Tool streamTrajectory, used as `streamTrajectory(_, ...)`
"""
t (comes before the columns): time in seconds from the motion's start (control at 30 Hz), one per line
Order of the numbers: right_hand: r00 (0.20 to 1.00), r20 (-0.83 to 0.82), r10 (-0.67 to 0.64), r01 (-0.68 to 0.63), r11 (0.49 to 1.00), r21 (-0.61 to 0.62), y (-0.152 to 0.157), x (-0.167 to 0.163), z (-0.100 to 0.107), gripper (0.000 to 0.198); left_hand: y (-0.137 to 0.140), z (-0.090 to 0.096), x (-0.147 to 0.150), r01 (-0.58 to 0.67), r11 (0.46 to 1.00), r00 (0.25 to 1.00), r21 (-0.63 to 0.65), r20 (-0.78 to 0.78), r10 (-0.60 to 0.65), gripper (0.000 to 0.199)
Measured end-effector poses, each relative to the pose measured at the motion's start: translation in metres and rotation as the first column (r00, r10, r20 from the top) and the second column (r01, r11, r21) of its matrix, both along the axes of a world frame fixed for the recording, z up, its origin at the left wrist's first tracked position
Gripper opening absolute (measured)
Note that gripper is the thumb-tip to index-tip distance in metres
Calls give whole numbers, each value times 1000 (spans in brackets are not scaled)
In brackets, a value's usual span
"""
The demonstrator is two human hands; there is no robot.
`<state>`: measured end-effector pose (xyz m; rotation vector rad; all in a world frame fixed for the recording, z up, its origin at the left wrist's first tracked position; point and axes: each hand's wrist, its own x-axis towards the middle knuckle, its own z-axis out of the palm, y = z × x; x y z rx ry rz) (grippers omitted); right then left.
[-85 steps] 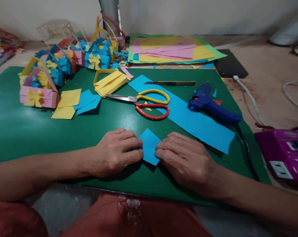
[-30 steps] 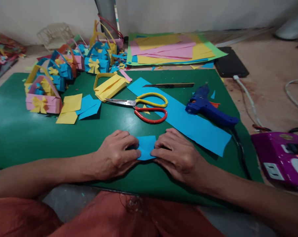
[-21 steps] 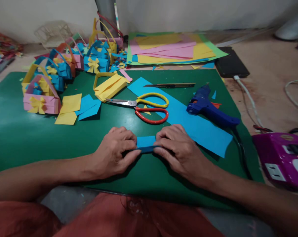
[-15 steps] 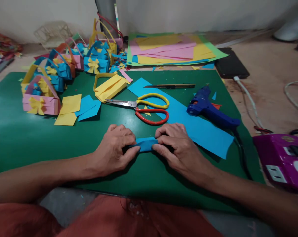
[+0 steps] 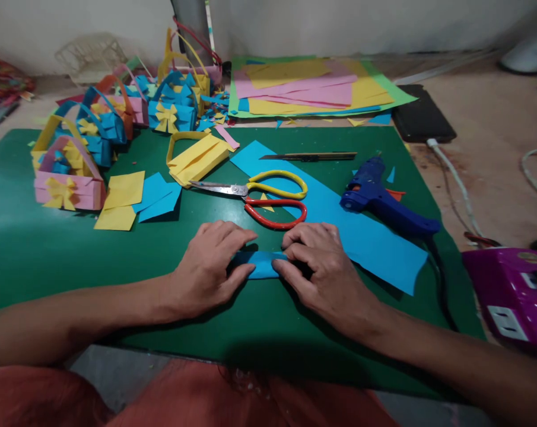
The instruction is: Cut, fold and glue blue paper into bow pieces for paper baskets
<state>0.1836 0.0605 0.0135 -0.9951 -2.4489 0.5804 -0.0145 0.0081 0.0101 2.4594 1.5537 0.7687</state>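
Note:
A folded strip of blue paper (image 5: 263, 265) lies low over the green mat, between my two hands. My left hand (image 5: 210, 261) is at its left end, thumb along the near edge and index finger raised off the paper; its other fingers curl behind. My right hand (image 5: 324, 264) pinches the right end, thumb on top and fingers bent. Just beyond my hands lie scissors (image 5: 239, 190) with one yellow and one red handle. They partly overlap a long blue paper sheet (image 5: 375, 249).
A blue glue gun (image 5: 370, 193) and a cutter knife (image 5: 313, 156) lie on the green mat (image 5: 183, 332). Small paper baskets (image 5: 70, 193) stand at left. Cut yellow squares (image 5: 121, 198), stacked coloured sheets (image 5: 295, 89), a phone (image 5: 422, 112) and a purple power box (image 5: 508, 296) surround them.
My left index finger has lifted away from the blue paper, opening a gap above the thumb. More of the strip shows, and it looks flatter. My right hand keeps its pinch.

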Motion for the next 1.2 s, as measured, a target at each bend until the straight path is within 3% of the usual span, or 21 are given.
streamTrajectory(0.1,1000,5,7,-7,1000,16,0,0,-1,21,-8,0,1,117,958,986,260,-146,-81,22)
streamTrajectory(0.17,1000,5,11,-11,1000,27,0,0,-1,21,-16,1,3,236,916,958,324,-235,-164,20)
streamTrajectory(0.27,1000,7,19,-19,999,30,0,1,-1,21,-28,3,10,297,920,929,254,-298,-218,28)
streamTrajectory(0.47,1000,-7,26,-26,999,43,1,2,-1,21,-39,2,16,263,955,934,139,-286,-216,46)
streamTrajectory(0.8,999,-8,37,-36,998,41,3,2,0,22,-37,-1,16,289,954,912,78,-325,-250,47)
streamTrajectory(1.2,992,-121,20,-22,1000,-15,5,1,1,21,-38,7,10,372,897,910,238,-284,-302,31)
